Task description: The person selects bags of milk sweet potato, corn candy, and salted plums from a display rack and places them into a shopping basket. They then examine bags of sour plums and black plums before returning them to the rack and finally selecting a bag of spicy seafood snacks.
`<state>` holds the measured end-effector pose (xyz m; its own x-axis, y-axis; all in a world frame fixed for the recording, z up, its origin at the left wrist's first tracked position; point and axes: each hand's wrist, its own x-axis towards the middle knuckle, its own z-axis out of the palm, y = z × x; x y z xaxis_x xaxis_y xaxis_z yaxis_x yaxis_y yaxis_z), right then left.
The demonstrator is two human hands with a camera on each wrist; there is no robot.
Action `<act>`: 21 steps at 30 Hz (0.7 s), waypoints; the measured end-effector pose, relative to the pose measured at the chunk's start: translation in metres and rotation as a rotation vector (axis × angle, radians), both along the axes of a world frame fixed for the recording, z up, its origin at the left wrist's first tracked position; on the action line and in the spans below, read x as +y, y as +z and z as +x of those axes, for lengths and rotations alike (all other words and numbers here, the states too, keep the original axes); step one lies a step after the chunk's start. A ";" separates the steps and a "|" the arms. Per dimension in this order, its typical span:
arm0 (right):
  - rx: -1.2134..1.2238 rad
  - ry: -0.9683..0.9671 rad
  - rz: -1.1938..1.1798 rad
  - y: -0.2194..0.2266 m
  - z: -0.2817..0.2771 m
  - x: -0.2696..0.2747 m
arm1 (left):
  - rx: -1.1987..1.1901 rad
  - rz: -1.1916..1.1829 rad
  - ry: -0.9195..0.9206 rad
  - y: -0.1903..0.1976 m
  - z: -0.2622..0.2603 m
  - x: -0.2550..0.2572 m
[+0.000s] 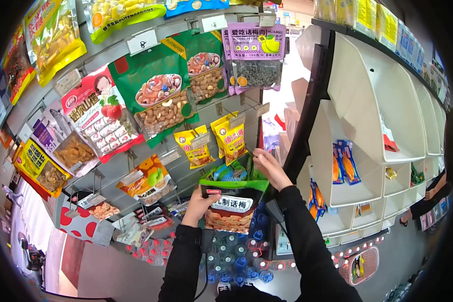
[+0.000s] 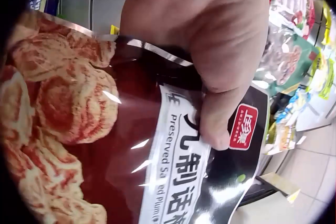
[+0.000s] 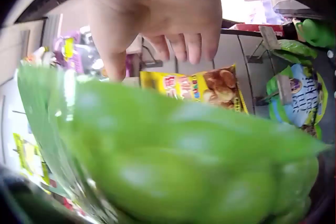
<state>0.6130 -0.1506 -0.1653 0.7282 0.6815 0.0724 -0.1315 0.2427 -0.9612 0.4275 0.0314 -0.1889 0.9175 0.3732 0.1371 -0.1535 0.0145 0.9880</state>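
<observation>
Holding plum bag (image 1: 230, 207) upright in left grip (image 1: 199, 205), before lower right part of rack (image 1: 253, 134).
Reaching above and right of it with right grip (image 1: 273, 170), loosely spread, nothing seen held, just beside lower right corner of yellow packet (image 1: 232, 142).

It's a shop — snack bags (image 1: 158, 90) hang in rows; numbered tags (image 1: 142, 41) show.

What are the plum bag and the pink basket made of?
The plum bag looks like shiny plastic film: it has bright glints and soft bends. Foil inside is possible but hidden. The pink basket seems hard plastic, judging by its even colour and stiff-looking rim; too small here to judge its shine.
</observation>
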 end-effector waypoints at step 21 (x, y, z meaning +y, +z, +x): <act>-0.398 0.181 -0.122 -0.054 0.090 0.080 | 0.169 -0.036 -0.346 -0.023 0.128 0.059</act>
<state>0.7025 -0.0705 -0.2194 0.5285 0.8161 0.2337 0.2242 0.1314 -0.9657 0.5559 0.0906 -0.2117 0.9986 0.0399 -0.0346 0.0317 0.0724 0.9969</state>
